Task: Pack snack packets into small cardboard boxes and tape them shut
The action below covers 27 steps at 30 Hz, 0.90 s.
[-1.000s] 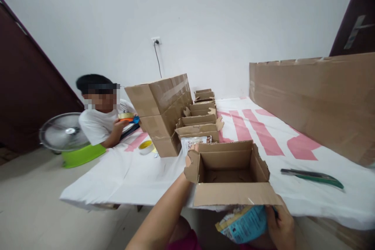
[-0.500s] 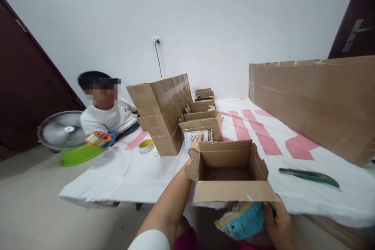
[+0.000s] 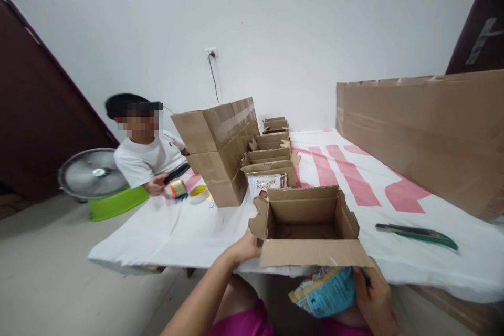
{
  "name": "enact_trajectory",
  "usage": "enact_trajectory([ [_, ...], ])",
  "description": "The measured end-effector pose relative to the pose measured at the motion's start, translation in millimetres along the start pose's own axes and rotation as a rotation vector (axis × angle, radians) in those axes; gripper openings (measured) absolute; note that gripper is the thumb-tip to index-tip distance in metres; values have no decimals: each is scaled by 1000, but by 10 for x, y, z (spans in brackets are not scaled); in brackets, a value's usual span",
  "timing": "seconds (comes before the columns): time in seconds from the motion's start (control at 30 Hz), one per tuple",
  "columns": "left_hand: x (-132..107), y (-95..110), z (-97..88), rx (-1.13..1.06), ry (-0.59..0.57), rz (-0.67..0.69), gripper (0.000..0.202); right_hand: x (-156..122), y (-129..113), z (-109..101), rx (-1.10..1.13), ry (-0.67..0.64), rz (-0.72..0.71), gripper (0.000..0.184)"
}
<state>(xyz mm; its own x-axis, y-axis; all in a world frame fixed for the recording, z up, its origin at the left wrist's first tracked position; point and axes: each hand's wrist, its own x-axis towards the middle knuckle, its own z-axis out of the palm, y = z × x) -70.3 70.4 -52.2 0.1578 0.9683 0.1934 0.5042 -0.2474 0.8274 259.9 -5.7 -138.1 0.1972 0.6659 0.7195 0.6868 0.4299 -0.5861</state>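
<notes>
In front of me an open cardboard box (image 3: 307, 253) stands at the table's near edge, its flaps folded out and its inside bare. Beside its left wall is my left hand (image 3: 244, 247), its fingertips hidden by the box. My right hand (image 3: 374, 291) is closed on a blue and yellow bag (image 3: 328, 291) that hangs below the front flap, over my lap. Behind the box, a white packet (image 3: 262, 184) printed with "Meal" leans against another open carton (image 3: 271, 168).
Taped boxes (image 3: 220, 152) are stacked left of a row of open cartons. A green box cutter (image 3: 417, 235) lies at right, before a long cardboard box (image 3: 417, 136). Across at left, a person (image 3: 149, 157) holds a tape dispenser (image 3: 177, 188) near a tape roll (image 3: 199, 194).
My left hand has drawn back from the white packet to the near box's left side. The person's hand with the tape dispenser has come right and down to the table. My right hand keeps the bag.
</notes>
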Motion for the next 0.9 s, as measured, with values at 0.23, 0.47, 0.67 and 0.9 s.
enact_trajectory([
  [0.23, -144, 257, -128, -8, -345, -42, 50, 68, -73, -41, 18, -10, -10, 34],
  [0.47, -204, 199, -119, -47, -177, -33, 61, 79, -76, -38, -6, -9, 36, 37],
  [0.67, -105, -261, -560, -193, 9, -131, 64, 68, -49, -24, 46, -23, 15, 31],
  [0.9, 110, -522, -613, -144, 171, -154, 51, 50, -39, -3, 43, -10, 6, 30],
])
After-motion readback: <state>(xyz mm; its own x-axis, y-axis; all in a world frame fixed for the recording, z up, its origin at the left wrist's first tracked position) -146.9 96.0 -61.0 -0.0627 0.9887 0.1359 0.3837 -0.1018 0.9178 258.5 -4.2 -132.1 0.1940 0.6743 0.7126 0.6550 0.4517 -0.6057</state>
